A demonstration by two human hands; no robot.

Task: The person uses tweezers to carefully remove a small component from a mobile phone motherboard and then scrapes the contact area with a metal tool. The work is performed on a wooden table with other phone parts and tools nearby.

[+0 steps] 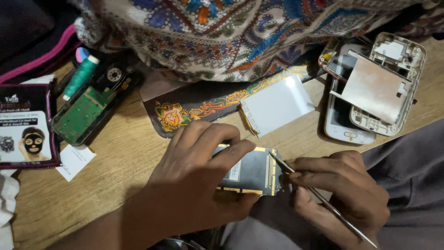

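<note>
Resting low over the edge of the wooden table (115,166), a small dark phone circuit board (252,171) with gold-coloured contact strips along its sides sits between the two hands, just in front of the person's lap. The left hand (194,180) clamps it from above and below, fingers curled across its top face and the thumb tucked under the near edge, a grip that seems meant to hold the board flat and steady. The right hand (342,194) pinches a thin metal pick (323,201) like a pen, its point touching the board's right edge near the top corner, the long shaft running back past the palm toward the lower right; held that way, the tip can be steered finely against the edge. Just beyond the board lies a white rectangular display panel (277,104), face up and tilted, resting partly on a dark printed card with orange ornament (185,111). Further right, a white phone body (344,125) lies flat with a silver metal frame (384,85) stacked on top, set aside within reach. On the left, an opened phone shell with a green board inside (88,111) lies at an angle beside a teal thread spool (81,74). At the far left edge sits a dark sachet picturing a face mask (27,127), with a white paper slip (74,159) near it. A patterned cloth (240,32) drapes over the table's far side.
</note>
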